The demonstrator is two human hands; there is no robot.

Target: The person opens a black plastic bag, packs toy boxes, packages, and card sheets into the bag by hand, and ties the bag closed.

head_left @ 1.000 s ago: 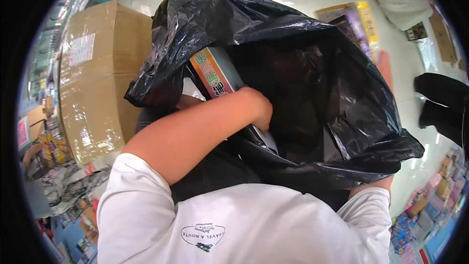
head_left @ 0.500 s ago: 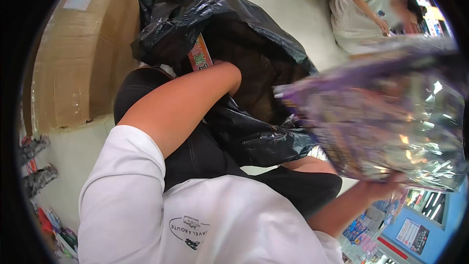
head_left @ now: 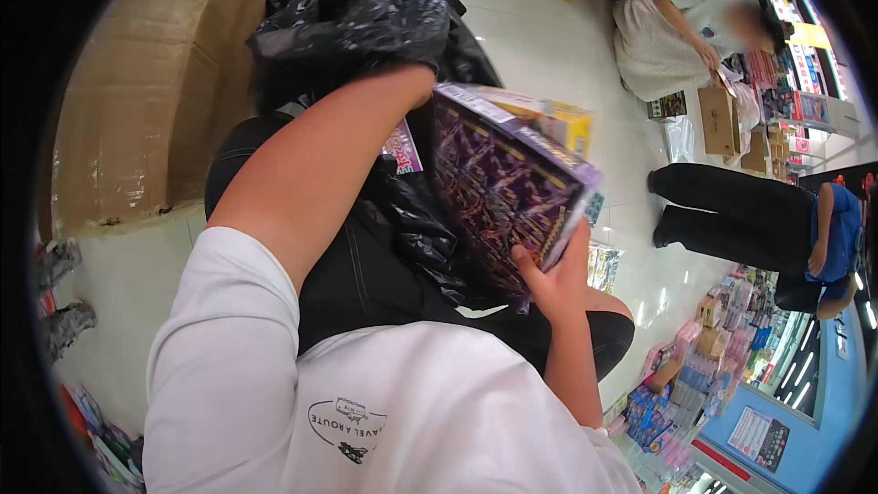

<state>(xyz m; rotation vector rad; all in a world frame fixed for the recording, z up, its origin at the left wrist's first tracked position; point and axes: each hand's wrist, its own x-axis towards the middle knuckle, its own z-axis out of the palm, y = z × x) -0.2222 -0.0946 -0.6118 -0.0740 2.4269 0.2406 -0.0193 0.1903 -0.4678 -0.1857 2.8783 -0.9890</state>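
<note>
My right hand (head_left: 560,282) grips the lower right corner of a flat purple printed box (head_left: 498,185), thumb on its face. The box is tilted, its left end at the mouth of a black plastic bag (head_left: 357,23) in front of my knees. Yellow printed packaging (head_left: 569,126) shows behind the box's upper edge. My left forearm (head_left: 338,151) reaches into the bag's folds, which hide the left hand and its fingers. Beside that forearm, a pink and white printed package (head_left: 402,146) pokes out of the bag.
A large taped carton (head_left: 137,128) stands at the left. Across the tiled floor, one person in white (head_left: 663,32) sits near small cartons (head_left: 720,119), and another in a blue top (head_left: 834,229) stands at the right. Stacked colourful packages (head_left: 704,366) lie at the lower right.
My right hand has come left from the far right, bringing the purple package to the bag's mouth. The bag's wide opening has collapsed and bunched leftward around my left arm.
</note>
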